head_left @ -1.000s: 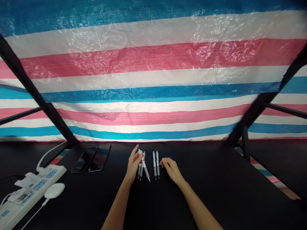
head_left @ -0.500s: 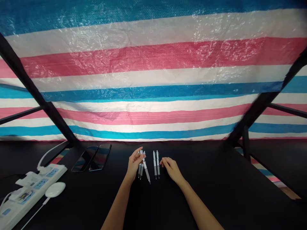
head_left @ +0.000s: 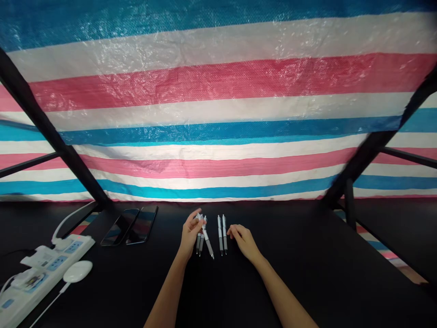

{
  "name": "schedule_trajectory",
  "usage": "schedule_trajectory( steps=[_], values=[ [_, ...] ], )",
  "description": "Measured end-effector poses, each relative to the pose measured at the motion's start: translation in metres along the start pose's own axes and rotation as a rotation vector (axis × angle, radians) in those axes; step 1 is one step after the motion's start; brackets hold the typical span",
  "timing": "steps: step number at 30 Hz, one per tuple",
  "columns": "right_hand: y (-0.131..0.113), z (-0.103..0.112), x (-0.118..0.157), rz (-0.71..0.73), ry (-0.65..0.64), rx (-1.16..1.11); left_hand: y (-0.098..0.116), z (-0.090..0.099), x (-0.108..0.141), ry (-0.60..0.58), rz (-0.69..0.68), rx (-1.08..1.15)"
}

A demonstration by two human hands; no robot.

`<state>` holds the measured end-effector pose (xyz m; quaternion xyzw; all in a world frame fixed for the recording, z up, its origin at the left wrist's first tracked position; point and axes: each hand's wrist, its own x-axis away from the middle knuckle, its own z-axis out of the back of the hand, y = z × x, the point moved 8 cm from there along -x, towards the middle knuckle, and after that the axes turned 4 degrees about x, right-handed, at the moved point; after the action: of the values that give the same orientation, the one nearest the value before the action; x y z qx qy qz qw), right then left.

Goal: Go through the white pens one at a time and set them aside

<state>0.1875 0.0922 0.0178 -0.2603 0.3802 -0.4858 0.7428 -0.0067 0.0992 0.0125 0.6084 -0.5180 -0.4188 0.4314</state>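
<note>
My left hand (head_left: 190,233) is closed, thumb and fingers pinching the upper part of a white pen with a grey grip (head_left: 208,243). This pen slants, its tip pointing down and to the right. Beneath and beside it are more white-and-grey pens (head_left: 200,245), partly covered by my fingers. A pair of matching pens (head_left: 222,234) lies side by side on the black table between my hands. Just right of that pair, my right hand (head_left: 241,238) rests with its fingers curled together; whatever they may hold is hidden.
Two dark phones (head_left: 142,225) lie side by side at the left of the black table (head_left: 218,291). Further left is a white power strip (head_left: 44,273) with plugs and cables, and a round white charger (head_left: 78,272). Striped sheeting (head_left: 218,166) hangs behind, between black frame bars (head_left: 82,168).
The slanted pen in my left hand has shifted very slightly, its tip a little higher. My right hand and the pair of pens stay in place.
</note>
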Motion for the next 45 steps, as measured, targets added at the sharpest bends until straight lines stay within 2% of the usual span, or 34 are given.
schedule_trajectory(
  steps=[5,9,12,16,19,22,27,35,45],
  values=[
    [0.001,-0.001,-0.001,-0.007,-0.002,0.023,0.003,0.012,-0.002,0.097,-0.024,0.003],
    [0.000,0.000,-0.001,-0.005,-0.005,0.027,0.003,0.038,-0.006,0.250,-0.031,-0.046],
    [-0.001,0.000,0.000,-0.006,-0.005,0.025,0.006,0.061,-0.008,0.377,-0.083,-0.183],
    [-0.001,0.000,0.000,-0.013,-0.010,0.032,0.007,0.073,-0.008,0.417,-0.114,-0.409],
    [-0.002,0.001,0.000,-0.005,-0.009,0.034,0.005,0.069,-0.009,0.384,-0.110,-0.630],
    [-0.004,0.001,0.000,-0.003,-0.006,0.025,0.006,0.058,-0.009,0.313,-0.161,-0.854],
    [-0.004,0.001,0.000,-0.005,-0.020,0.064,0.006,0.043,-0.007,0.226,-0.188,-1.051],
    [-0.008,-0.008,0.002,0.052,-0.088,0.214,0.008,0.030,-0.002,0.168,-0.216,-1.095],
    [-0.009,-0.011,0.003,0.073,-0.109,0.291,0.014,0.028,0.001,0.214,-0.240,-1.081]
  ],
)
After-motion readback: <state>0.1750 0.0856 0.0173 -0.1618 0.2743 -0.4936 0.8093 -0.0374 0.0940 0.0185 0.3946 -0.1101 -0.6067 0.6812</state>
